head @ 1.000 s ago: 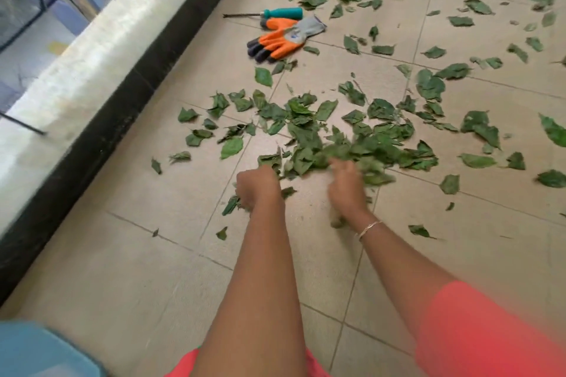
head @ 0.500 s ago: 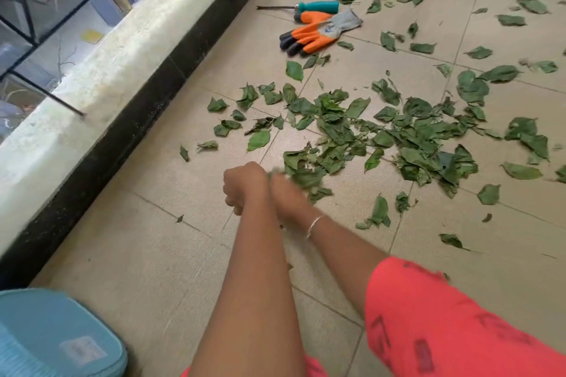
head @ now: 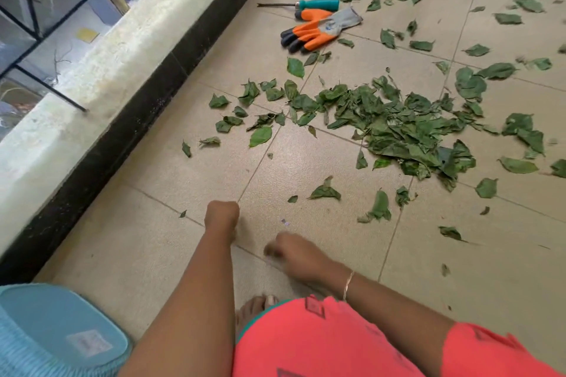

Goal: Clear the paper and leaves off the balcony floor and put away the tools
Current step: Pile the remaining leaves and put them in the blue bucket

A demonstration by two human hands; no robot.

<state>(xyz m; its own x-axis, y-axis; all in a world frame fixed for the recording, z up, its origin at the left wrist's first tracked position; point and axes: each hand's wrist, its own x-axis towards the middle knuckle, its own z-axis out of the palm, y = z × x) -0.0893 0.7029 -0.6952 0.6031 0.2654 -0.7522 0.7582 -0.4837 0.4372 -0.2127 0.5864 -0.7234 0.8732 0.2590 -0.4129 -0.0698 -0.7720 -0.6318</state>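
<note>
Green leaves lie scattered over the tan floor tiles, with a thick pile (head: 407,131) at middle right. An orange and grey glove (head: 318,29) lies at the top, beside a teal-handled tool (head: 317,4). My left hand (head: 222,214) is a closed fist low over bare tile, well short of the pile. Blurred by motion, my right hand (head: 295,254) is curled just to its right, nearer my knee. What the fingers enclose is hidden under both hands. No paper shows.
A light blue bin (head: 58,333) stands at the bottom left beside my left arm. The balcony's low wall with a black base (head: 122,131) runs along the left, with a railing above. My foot (head: 254,306) and red shorts fill the bottom.
Both hands closed over leaves at the pile's near edge and pulled back toward me and left. That near clump is gone from the floor. The blue bin has come further into view.
</note>
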